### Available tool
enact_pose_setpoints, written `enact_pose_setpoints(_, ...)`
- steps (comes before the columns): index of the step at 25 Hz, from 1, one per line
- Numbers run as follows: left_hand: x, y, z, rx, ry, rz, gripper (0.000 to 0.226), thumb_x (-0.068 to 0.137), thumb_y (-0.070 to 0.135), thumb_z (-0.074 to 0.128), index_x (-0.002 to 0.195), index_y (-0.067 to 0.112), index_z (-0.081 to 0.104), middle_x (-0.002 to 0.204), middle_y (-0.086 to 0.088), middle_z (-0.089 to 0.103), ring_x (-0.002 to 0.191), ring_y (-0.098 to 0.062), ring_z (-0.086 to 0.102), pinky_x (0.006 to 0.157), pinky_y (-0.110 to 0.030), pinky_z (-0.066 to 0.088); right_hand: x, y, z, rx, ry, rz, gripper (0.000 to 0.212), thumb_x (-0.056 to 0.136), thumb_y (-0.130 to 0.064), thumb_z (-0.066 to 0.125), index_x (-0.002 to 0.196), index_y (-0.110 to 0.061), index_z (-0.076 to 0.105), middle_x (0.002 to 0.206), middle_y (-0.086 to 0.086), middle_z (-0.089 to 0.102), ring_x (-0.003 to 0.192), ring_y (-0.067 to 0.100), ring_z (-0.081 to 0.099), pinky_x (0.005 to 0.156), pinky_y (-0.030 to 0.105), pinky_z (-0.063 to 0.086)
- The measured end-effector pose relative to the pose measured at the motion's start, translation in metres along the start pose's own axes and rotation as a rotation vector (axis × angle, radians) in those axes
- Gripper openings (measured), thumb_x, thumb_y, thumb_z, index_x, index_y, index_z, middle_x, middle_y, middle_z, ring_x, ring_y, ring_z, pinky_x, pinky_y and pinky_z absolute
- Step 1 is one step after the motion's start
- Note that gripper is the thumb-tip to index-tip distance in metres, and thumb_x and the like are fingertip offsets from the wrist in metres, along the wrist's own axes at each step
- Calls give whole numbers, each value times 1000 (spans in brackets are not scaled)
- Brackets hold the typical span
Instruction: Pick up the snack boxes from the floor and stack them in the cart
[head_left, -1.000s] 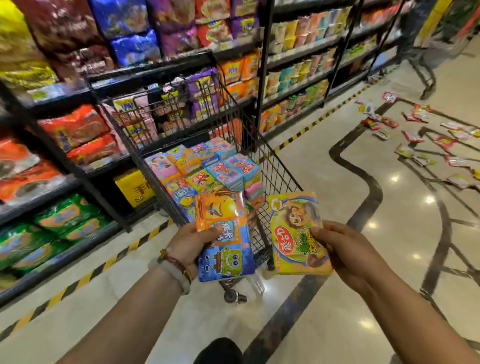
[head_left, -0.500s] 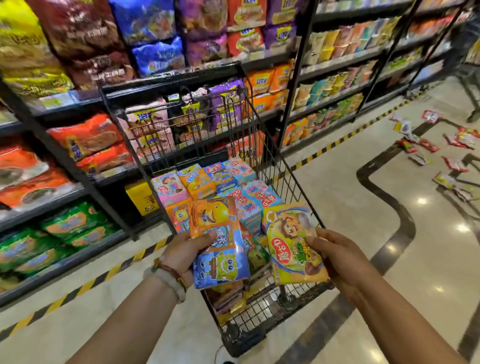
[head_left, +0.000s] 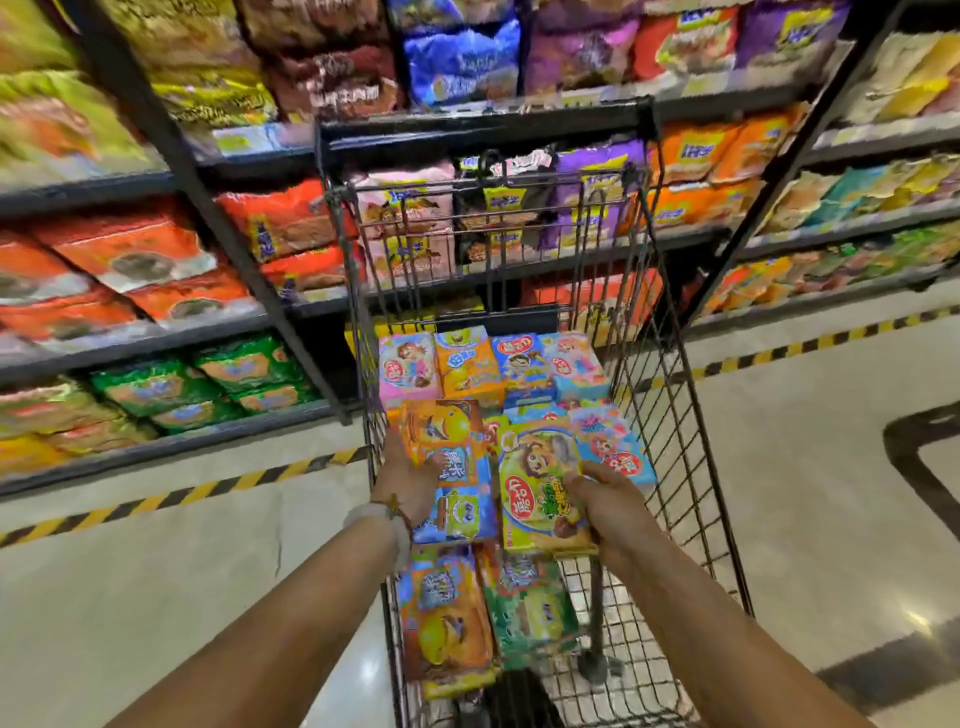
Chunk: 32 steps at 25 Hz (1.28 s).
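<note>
Placing step. Left hand (head_left: 415, 480) grasps orange-blue cardboard snack box (head_left: 451, 467); right hand (head_left: 602, 501) grasps yellow-green cardboard snack box (head_left: 540, 488), both frame centre over black wire cart (head_left: 670, 415). Next: lower onto stacked boxes, release.

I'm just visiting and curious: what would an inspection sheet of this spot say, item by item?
Surface: pale glossy floor with a black-and-yellow striped line.
Job's things: wire cart holding rows of snack boxes; an orange-and-blue box and a yellow-green box held over it.
Clutter: nothing seen.
Hands: left hand grips the orange-and-blue box; right hand grips the yellow-green box.
Cables: nothing seen.
Surroundings: dark shelves packed with snack bags behind the cart.
</note>
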<state>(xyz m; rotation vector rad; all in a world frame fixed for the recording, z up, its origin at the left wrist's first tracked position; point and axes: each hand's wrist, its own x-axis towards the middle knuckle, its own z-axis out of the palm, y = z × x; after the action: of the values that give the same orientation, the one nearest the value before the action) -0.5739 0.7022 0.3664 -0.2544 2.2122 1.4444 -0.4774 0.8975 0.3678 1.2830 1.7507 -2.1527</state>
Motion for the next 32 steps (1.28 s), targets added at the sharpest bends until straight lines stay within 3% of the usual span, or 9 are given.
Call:
enact_pose_setpoints(2,10,2,10,52,63,54,63,95,10,48,149,19,18,135,-7,48,89,-24,56,59,-19,51,25,-1,11,-96,-20,11,36,90,-18,59,125,-10,52,117,14,54,63,29,59,66,42,50)
enact_pose_setpoints(7,37,-9,20,390,115,59,72,91,9,52,151,17,12,141,-18,42,122,-36,48,95,-41,45,68,0,33,-223,-140,3,51,98,-23,49,145,-10,33,137,9,42,71,25,56,72,41,48)
enact_pose_setpoints(9,41,-15,22,690,202,167,74,81,0,61,147,4,26,140,-26,40,127,-43,41,103,-48,39,73,2,42,-562,-200,-160,49,102,-25,40,146,-8,29,144,10,37,92,30,59,87,38,48)
enact_pose_setpoints(11,33,-19,27,914,99,290,70,76,13,68,139,-2,39,138,-32,41,128,-48,39,105,-55,34,80,18,44,-1040,-67,-579,48,94,-22,40,139,-3,42,143,18,41,123,37,49,102,37,41)
enact_pose_setpoints(15,26,-34,31,1119,-81,153,69,91,51,-1,151,18,7,159,-8,0,146,-24,2,116,-32,5,91,43,52,-1361,-171,-1017,42,82,-28,47,114,-11,68,126,18,60,118,37,56,93,43,45)
enact_pose_setpoints(19,55,-19,24,1078,-136,102,61,100,43,29,151,22,4,159,-5,-2,146,-24,-1,116,-33,7,112,29,78,-1514,-265,-869,50,67,-33,71,112,-12,69,119,15,65,112,34,60,82,40,54)
enact_pose_setpoints(24,61,-15,23,1040,-157,86,67,96,42,45,151,26,11,159,-3,3,146,-24,4,116,-37,12,113,22,80,-1557,-271,-837,48,69,-36,63,110,-13,71,116,12,67,112,32,61,82,40,54)
enact_pose_setpoints(29,66,-12,12,1009,-228,120,73,94,39,52,151,20,11,158,-8,6,145,-26,5,116,-36,14,104,1,85,-1601,-343,-710,54,101,-27,37,150,-18,17,159,7,8,146,28,2,113,41,26)
enact_pose_setpoints(32,53,8,-11,913,-209,242,68,95,34,51,149,11,17,156,-10,18,143,-24,16,114,-30,17,84,-16,88,-1553,-313,-730,53,101,-30,34,150,-22,16,159,4,6,146,26,4,116,36,17)
